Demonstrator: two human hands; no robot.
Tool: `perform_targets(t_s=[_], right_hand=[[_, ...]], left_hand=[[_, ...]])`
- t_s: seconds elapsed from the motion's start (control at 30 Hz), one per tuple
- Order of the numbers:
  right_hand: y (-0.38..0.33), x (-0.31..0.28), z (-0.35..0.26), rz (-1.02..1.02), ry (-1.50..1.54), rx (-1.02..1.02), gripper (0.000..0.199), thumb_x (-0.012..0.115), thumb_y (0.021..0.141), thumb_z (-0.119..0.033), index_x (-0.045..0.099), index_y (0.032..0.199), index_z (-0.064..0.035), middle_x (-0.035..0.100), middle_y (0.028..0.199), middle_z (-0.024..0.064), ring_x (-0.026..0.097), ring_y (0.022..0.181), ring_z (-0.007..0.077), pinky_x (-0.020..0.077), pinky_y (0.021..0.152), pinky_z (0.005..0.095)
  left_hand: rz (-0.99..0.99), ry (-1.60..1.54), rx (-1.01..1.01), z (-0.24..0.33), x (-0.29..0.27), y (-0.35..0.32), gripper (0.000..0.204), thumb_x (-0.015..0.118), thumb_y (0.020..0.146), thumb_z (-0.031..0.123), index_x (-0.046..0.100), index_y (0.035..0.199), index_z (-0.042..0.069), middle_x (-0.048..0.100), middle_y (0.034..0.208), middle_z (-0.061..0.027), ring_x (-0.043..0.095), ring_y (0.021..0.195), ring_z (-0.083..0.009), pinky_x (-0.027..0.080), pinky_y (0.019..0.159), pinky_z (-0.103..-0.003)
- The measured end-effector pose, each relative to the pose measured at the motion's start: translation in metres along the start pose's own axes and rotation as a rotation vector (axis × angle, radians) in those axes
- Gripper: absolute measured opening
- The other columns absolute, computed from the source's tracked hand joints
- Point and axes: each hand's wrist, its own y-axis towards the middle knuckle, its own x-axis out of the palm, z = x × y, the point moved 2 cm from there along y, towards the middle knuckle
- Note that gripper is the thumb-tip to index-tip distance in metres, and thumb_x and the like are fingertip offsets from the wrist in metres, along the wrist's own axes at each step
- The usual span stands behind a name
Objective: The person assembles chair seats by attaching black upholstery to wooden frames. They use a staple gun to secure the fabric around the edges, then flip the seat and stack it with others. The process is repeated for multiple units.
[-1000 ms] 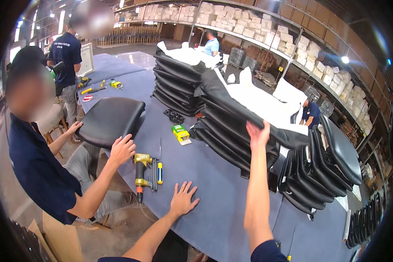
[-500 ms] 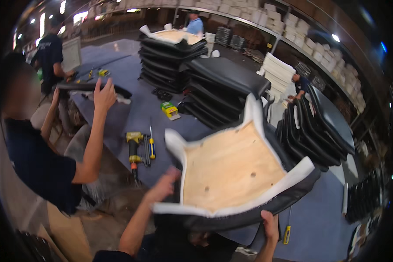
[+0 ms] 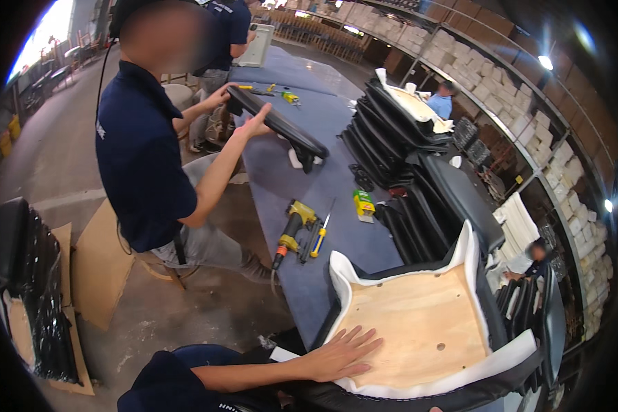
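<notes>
My left hand point(image 3: 343, 353) lies palm down with spread fingers on the bare plywood base of an upturned chair seat cushion point(image 3: 408, 316). White padding and black covering surround the wood, and the flaps stand up loose at the corners. Of my right hand hardly anything shows; small skin-coloured slivers appear at the lower edge by the cushion, and its fingers are hidden. Beyond the cushion, a yellow and black air nail gun point(image 3: 295, 230) with a hose lies on the blue-grey table point(image 3: 278, 192). Beside it is a screwdriver point(image 3: 321, 237) with a yellow and blue handle.
A co-worker point(image 3: 144, 151) on the left holds a black cushion point(image 3: 281, 127) over the table edge. Stacks of black cushions point(image 3: 391, 123) stand on the far right, near a green and yellow box point(image 3: 364, 206). Wrapped cushions point(image 3: 31, 295) stand on the floor at left.
The cushion was raised between both my hands and now rests lower, with my left hand flat on its wood. My view has swung left. The co-worker still holds the black cushion.
</notes>
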Motion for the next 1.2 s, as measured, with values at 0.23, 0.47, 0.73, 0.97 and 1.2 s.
perform_targets(t_s=[0.23,0.47,0.73,0.97,1.2], right_hand=[[0.013,0.009,-0.003,-0.282,-0.045,-0.073,0.073,0.084,0.082,-0.002,0.046,0.144,0.0064,0.057,0.136,0.016,0.058,0.117,0.027,0.0495,0.102,0.0396],[0.03,-0.001,0.015,-0.302,-0.149,-0.297,0.045,0.08,0.084,-0.001,0.057,0.123,0.0052,0.063,0.108,0.0113,0.062,0.097,0.0236,0.0544,0.088,0.0386],[-0.004,0.061,0.006,-0.112,0.152,-0.344,0.064,0.083,0.081,-0.008,0.052,0.135,0.0061,0.063,0.122,0.0212,0.064,0.11,0.0274,0.0534,0.098,0.0404],[-0.06,0.141,0.089,0.51,0.152,0.075,0.082,0.06,0.104,-0.043,0.027,0.157,0.0102,0.035,0.156,0.0397,0.044,0.141,0.0425,0.0315,0.121,0.0495],[0.018,-0.02,-0.009,0.529,-0.195,-0.289,0.043,0.06,0.105,-0.03,0.066,0.113,0.0121,0.07,0.092,0.0206,0.064,0.083,0.0286,0.054,0.077,0.0407]], left_hand=[[0.28,-0.336,0.039,-0.043,-0.036,-0.011,0.077,0.049,0.109,0.041,0.013,0.165,0.001,0.014,0.172,-0.0245,0.019,0.158,-0.0389,0.015,0.129,-0.046],[0.845,-0.766,-0.194,-0.102,-0.175,0.108,0.075,0.062,0.102,0.048,0.037,0.157,0.004,0.04,0.16,-0.0212,0.039,0.148,-0.0331,0.03,0.121,-0.043],[0.511,-0.885,-0.219,-0.231,-0.194,0.202,0.083,0.04,0.103,0.07,0.048,0.15,0.002,0.051,0.15,-0.0143,0.045,0.141,-0.0215,0.03,0.119,-0.033],[0.593,-0.807,-0.124,-0.163,-0.142,0.186,0.064,0.051,0.107,0.056,0.063,0.126,-0.004,0.065,0.121,-0.006,0.058,0.114,-0.0144,0.042,0.103,-0.03],[0.486,-0.848,-0.324,-0.106,-0.112,0.037,0.047,0.077,0.094,0.041,0.068,0.111,-0.002,0.067,0.095,-0.0003,0.061,0.089,-0.0115,0.052,0.082,-0.029]])
